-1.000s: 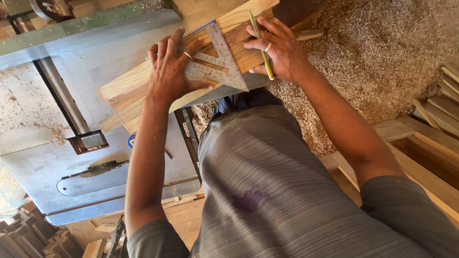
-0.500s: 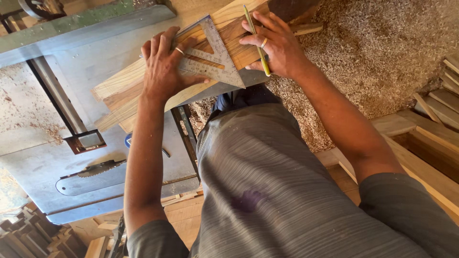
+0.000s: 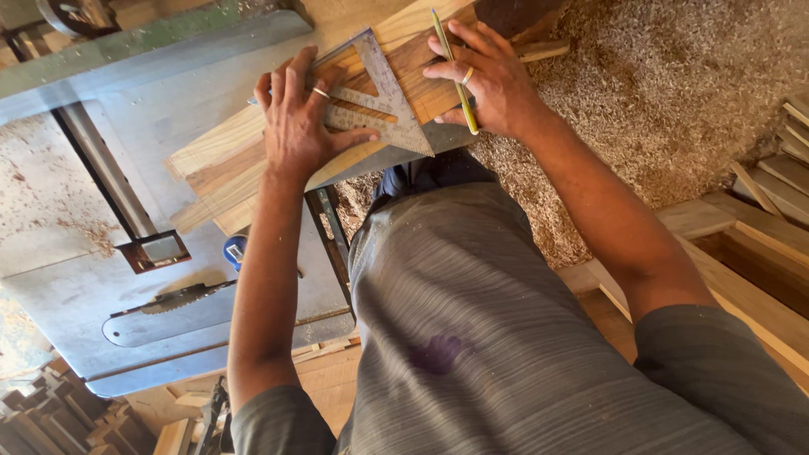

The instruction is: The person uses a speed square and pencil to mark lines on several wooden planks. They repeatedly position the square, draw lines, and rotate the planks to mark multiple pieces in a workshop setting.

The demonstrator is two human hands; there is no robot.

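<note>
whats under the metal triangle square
The metal triangle square lies flat on stacked wooden boards, pressed down by the left hand. Board grain shows through its cut-out. The right hand holds a pencil beside it. Any marks beneath the metal are hidden.

Bare saw table [image 3: 168, 109] lies open left of the board [image 3: 223, 160]; the exposed blade [image 3: 173, 297] blocks nearer.

left hand [image 3: 297, 126] flat on grey metal triangular square [image 3: 383, 93] | square lies on pale wooden boards [image 3: 221, 164] | right hand [image 3: 491, 80] holds yellow-green pencil [image 3: 456, 76] | grey steel saw table [image 3: 160, 109] beneath
</note>
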